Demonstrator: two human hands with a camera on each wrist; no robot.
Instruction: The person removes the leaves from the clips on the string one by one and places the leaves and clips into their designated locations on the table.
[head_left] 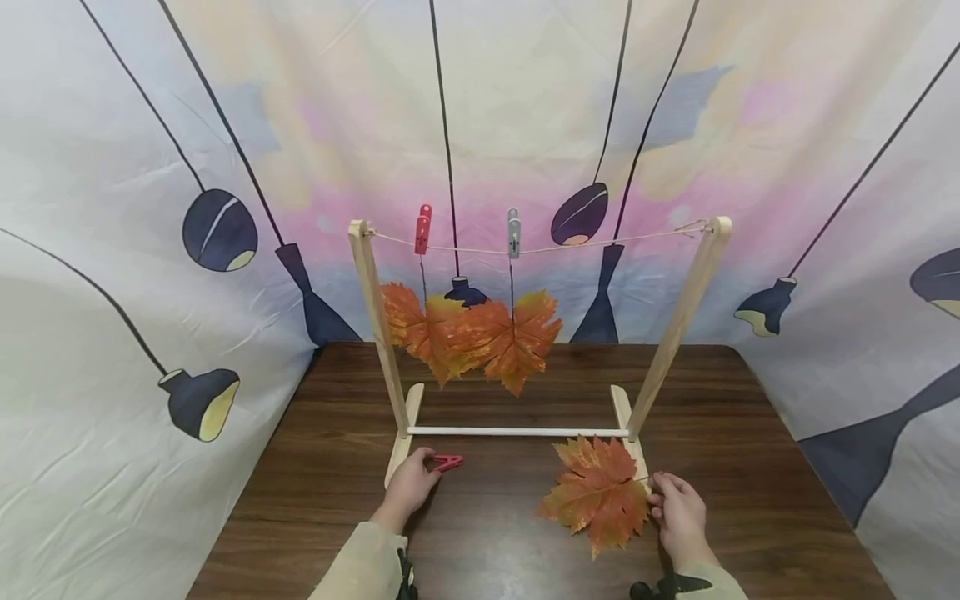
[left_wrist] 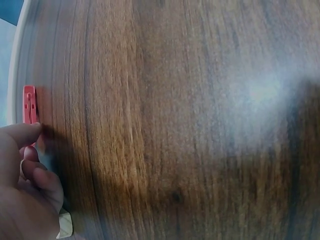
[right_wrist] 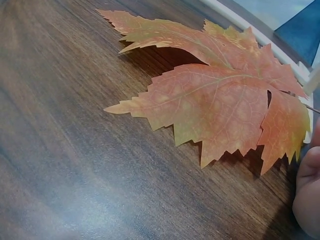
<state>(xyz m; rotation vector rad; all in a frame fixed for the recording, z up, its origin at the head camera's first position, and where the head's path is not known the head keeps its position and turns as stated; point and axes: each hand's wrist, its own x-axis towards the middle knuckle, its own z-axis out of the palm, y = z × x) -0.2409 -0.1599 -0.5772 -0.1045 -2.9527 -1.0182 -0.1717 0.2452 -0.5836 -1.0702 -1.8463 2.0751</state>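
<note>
My left hand (head_left: 411,486) pinches a red clothespin (head_left: 447,462) between thumb and finger, low over the table near the rack's left foot. The same clothespin (left_wrist: 30,104) shows at the left edge of the left wrist view. At the right, my right hand (head_left: 681,515) pinches the thin stem of an orange maple leaf (head_left: 597,492), whose blade spreads leftward in front of the rack's right foot. In the right wrist view the leaf (right_wrist: 215,95) fills the upper part, and only a bit of the hand (right_wrist: 309,190) appears.
A wooden rack (head_left: 678,333) stands on the brown table (head_left: 502,542), a string (head_left: 600,243) tied between its posts. From the string hang two orange leaves, one by a red clothespin (head_left: 423,229), one by a grey clothespin (head_left: 513,233). A white rod (head_left: 517,432) joins the feet.
</note>
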